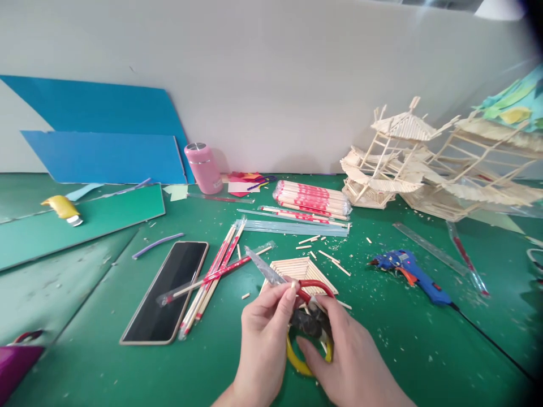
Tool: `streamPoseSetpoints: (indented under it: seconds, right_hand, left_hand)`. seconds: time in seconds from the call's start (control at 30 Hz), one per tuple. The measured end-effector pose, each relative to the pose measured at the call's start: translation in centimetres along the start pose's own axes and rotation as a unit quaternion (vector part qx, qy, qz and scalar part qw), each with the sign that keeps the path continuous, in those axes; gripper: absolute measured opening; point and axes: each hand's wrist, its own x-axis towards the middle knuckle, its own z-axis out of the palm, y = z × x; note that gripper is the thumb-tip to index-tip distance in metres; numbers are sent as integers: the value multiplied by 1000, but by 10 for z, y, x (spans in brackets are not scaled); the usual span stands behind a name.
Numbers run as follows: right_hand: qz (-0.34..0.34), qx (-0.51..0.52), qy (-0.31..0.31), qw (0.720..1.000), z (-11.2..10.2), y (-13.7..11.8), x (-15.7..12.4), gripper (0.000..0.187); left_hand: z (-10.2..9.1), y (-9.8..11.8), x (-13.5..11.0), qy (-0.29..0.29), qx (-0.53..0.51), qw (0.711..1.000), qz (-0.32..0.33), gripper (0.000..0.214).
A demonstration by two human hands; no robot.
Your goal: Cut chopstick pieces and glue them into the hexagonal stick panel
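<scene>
Fingers of our left hand [263,328] were pinched together on what looked like a pale stick end [293,285] — while our right hand [354,350] curled around the scissors [316,284], partly hiding a stick panel [311,270] on the green table [203,373].

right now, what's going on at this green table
The person's right hand holds red-and-yellow-handled scissors. The left hand is pinched close beside them; whether it holds anything is hard to tell. A panel of pale sticks lies just beyond on the table, with a blue glue gun to the right.
</scene>
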Motion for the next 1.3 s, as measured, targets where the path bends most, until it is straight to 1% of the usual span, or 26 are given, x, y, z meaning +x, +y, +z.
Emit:
streamPoseSetpoints:
  seconds: [0.03, 0.1, 0.17, 0.2, 0.23, 0.33, 0.4, 0.5, 0.57, 0.63, 0.77, 0.87, 0.93, 1.0, 1.13, 1.3]
  right_hand:
    - [3, 0, 6, 1000, 4, 0, 0, 44]
    - [-21, -18, 25, 999, 8, 2, 1, 44]
    - [-40, -35, 33, 998, 3, 7, 2, 44]
    - [-35, -31, 29, 999, -2, 10, 2, 43]
    - [-17, -20, 23, 999, -8, 14, 1, 42]
    - [61, 41, 25, 997, -30, 30, -3, 39]
    - [102, 84, 13, 991, -41, 41, -8, 42]
    - [123, 102, -43, 986, -49, 50, -17, 46]
    - [120, 81, -84, 986, -52, 52, -22, 45]
    - [97, 42, -100, 989, -54, 54, -28, 45]
    - [41, -78, -78, 993, -55, 64, -42, 57]
    - [21, -117, -87, 989, -55, 72, -51, 66]
    - [11, -122, -95, 988, -55, 72, -54, 69]
    - [14, -121, -101, 987, -56, 67, -53, 68]
    - [46, -105, -119, 986, -59, 56, -47, 61]
    - [88, -72, -150, 982, -60, 50, -42, 59]
  left_hand:
    - [0, 0, -1, -6, 12, 1000, 7, 12]
    - [1, 1, -2, -29, 35, 999, 13, 13]
    - [3, 3, -1, -64, 44, 997, 17, 12]
    - [4, 4, -1, -75, 45, 996, 23, 12]
    - [5, 5, 0, -79, 45, 995, 30, 12]
    - [5, 6, 2, -55, 47, 997, 31, 11]
    - [4, 5, 3, -56, 44, 997, 0, 13]
    - [5, 4, 4, -86, 35, 995, -37, 18]
    - [6, 4, 3, -89, 48, 994, -32, 19]
    - [7, 6, 3, -92, 80, 992, -11, 21]
    - [5, 8, 3, -108, 123, 986, 24, 26]
    - [3, 7, 3, -113, 126, 985, 32, 21]
    - [2, 5, 3, -115, 116, 986, 31, 19]
    - [2, 3, 2, -117, 103, 988, 23, 20]
    - [2, 0, 2, -124, 106, 986, 12, 19]
    - [0, -1, 2, -147, 129, 981, 12, 18]
